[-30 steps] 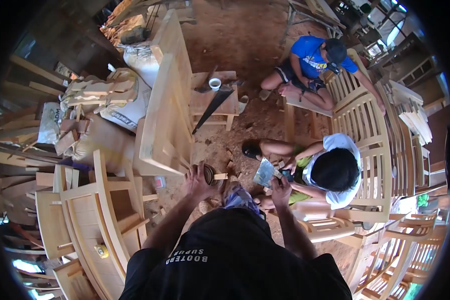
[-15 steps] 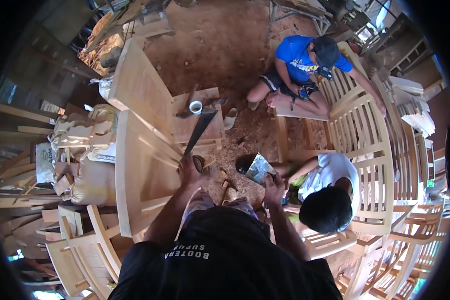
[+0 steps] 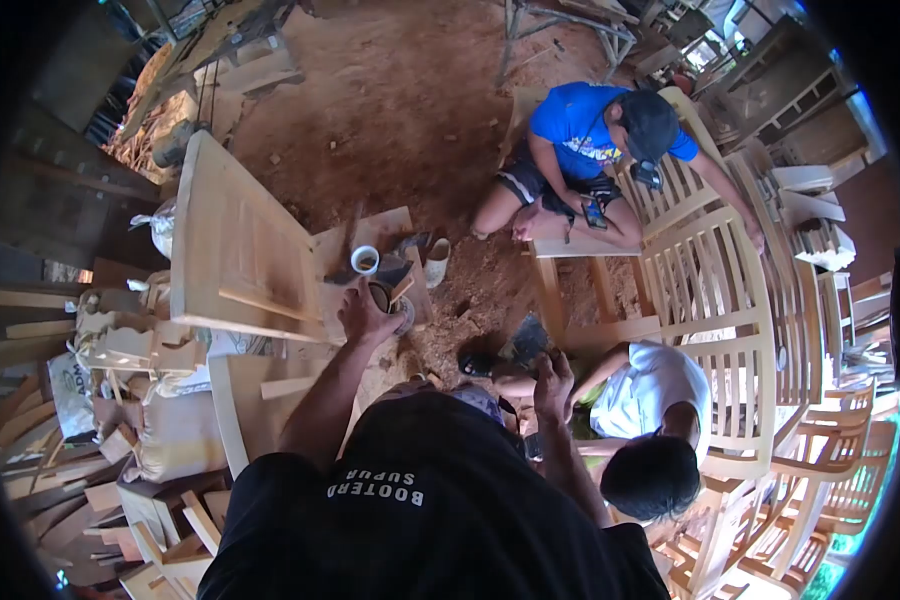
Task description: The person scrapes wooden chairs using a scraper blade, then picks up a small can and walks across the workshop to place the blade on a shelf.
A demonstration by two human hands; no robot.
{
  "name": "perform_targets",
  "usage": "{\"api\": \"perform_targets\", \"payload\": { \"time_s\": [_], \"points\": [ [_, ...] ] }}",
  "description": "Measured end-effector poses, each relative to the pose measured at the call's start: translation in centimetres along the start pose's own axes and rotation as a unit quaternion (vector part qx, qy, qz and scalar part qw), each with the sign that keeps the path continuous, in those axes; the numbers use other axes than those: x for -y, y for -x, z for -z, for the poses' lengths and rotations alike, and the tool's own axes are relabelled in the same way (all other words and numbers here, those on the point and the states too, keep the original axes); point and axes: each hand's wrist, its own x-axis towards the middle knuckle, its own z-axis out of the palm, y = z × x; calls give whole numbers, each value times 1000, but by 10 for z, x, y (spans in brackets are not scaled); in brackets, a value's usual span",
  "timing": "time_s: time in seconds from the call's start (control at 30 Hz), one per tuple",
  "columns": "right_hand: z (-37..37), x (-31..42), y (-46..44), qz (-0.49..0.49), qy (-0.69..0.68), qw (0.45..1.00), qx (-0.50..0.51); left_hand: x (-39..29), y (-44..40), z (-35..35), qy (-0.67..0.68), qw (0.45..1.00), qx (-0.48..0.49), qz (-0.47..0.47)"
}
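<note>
My left hand [image 3: 368, 314] is closed at the side of a round, dark-rimmed can [image 3: 381, 295] above the low wooden stool. A pale wood stick [image 3: 402, 289] shows at the can's rim. Just beyond lies a dark saw blade [image 3: 397, 272], partly hidden. Close to the can stands a white cup [image 3: 365, 260]. My right hand [image 3: 553, 388] is pinched shut at the near corner of a dark, flat rectangular sheet [image 3: 526, 340], tilted away; the exact grip is hard to see.
A person in white [image 3: 655, 395] crouches to my right beside a slatted wooden bench [image 3: 715, 265]. Another, in a blue shirt [image 3: 580, 125], sits farther off with a phone [image 3: 593, 213]. Wooden panels [image 3: 240, 240] stand at left; stacked chairs [image 3: 820, 480] fill the right.
My left hand has moved forward over the stool with the can and now covers part of the saw. The sheet at my right hand has tilted and looks darker. My view has shifted.
</note>
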Motion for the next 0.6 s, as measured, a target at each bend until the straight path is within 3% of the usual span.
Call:
{"api": "perform_targets", "payload": {
  "time_s": [0.07,0.2,0.33,0.6],
  "points": [
    [-20,1,-21,50,28,998,-22,-2,-30,5,24,1000,-14,-12],
    [-47,25,-44,6,-37,999,-12,29,-92,-23,70,997,-12,-22],
    [-76,36,-67,26,-128,991,5,19,-116,-5,80,996,-19,25],
    [-114,71,-136,6,-71,996,45,7,-147,15,47,996,10,77]
  ]
}}
